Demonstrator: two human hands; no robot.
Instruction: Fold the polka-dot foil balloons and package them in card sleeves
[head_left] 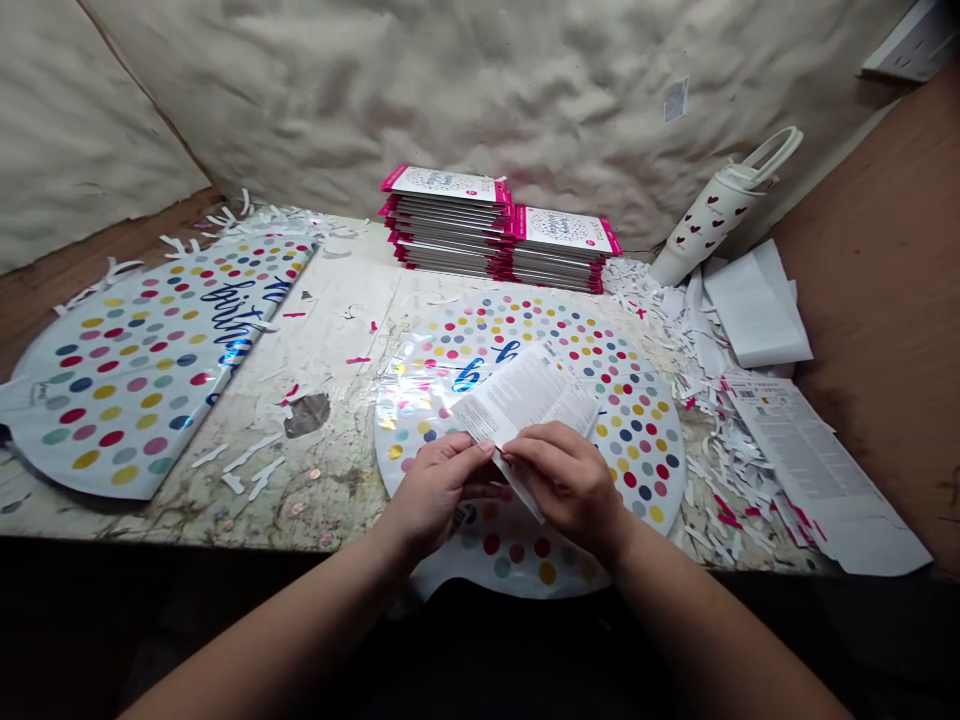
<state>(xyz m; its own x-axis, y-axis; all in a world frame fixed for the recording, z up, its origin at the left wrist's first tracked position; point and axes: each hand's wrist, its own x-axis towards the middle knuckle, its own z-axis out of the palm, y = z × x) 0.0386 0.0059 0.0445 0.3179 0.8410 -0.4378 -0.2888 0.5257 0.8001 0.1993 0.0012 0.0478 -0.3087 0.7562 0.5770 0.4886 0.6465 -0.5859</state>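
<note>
A printed white paper sheet [517, 395] is held over a round, polka-dotted foil balloon [637, 430] lying flat at the table's front edge. My left hand [442, 490] pinches the sheet's lower left edge between thumb and fingers. Close beside it, my right hand [566, 485] has its fingers closed on the sheet's lower part, knuckles up. The fingertips of both hands nearly meet at the paper. Blue lettering on the balloon is partly covered by the sheet.
Folded dotted balloons [142, 370] lie at the left. Stacked pink-edged packets [450, 225] stand at the back. A white tumbler with hearts [705, 225] leans at the back right. Paper scraps [712, 500] and printed sheets [817, 460] cover the right side.
</note>
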